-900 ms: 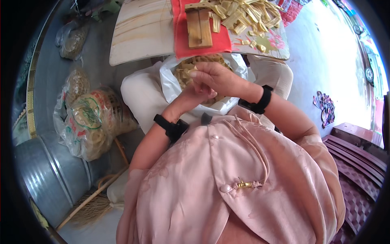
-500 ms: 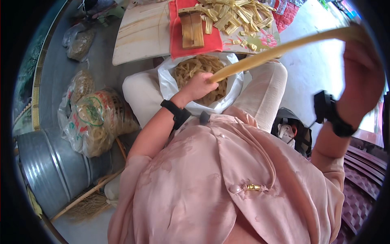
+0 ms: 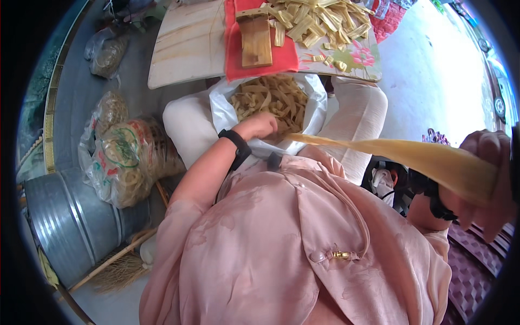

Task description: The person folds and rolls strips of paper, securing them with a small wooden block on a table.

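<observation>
the right hand (image 3: 504,179), at the right edge, has its fingers clamped on a yellow strip (image 3: 411,155) reaching left to the white bag (image 3: 317,104), upper centre. whether the left hand (image 3: 260,125) grips anything, i cannot tell. gentle, even handling should avoid tearing.

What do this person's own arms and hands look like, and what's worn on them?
The left hand and right hand wear no gloves that I can see. Behind the left is a black wristband; the right has another dark wristband. The loose sleeves are pale pink.
</observation>
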{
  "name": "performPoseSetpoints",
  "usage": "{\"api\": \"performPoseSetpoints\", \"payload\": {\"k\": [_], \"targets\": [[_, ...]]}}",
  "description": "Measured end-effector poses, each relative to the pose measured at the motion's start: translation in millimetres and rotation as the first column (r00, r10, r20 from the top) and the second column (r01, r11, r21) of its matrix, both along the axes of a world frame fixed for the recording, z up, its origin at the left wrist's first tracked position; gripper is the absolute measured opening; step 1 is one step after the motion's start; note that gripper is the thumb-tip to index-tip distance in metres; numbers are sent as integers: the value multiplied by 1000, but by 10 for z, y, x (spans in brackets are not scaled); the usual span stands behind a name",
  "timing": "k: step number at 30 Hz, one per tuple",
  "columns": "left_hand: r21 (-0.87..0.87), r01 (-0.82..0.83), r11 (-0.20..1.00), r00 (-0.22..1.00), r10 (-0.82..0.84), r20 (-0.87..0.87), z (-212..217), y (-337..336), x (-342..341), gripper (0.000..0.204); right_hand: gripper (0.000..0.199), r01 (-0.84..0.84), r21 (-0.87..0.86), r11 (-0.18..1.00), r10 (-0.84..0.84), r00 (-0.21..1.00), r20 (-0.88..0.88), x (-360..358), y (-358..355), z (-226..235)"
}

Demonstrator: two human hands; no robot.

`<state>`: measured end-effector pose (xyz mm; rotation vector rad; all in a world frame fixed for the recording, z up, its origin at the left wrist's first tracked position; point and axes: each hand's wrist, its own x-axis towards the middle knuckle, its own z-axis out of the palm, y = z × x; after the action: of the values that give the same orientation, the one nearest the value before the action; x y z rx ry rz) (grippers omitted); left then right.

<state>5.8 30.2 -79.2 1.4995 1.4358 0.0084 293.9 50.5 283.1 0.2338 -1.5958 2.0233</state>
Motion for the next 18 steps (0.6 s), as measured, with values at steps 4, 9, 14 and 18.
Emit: {"api": "performPoseSetpoints", "payload": {"k": [4, 9, 14, 18], "targets": [[299, -191, 935, 953, 249, -172, -34, 237, -3, 23, 10, 170, 94, 981, -173, 985, 22, -65, -11, -100], [349, -107, 931, 984, 149, -96, -187, 453, 27, 32, 16, 358, 64, 932, -342, 923, -174, -339, 16, -663], [140, 125, 982, 971, -92, -223, -594, 441, -95, 38, 18, 387, 24, 922, -383, 899, 212, -508, 30, -967], [58, 198, 979, 962, -182, -204, -742, 284, -64, 40, 19, 281, 219, 934, -353, 645, 677, -667, 38, -1338]]}}
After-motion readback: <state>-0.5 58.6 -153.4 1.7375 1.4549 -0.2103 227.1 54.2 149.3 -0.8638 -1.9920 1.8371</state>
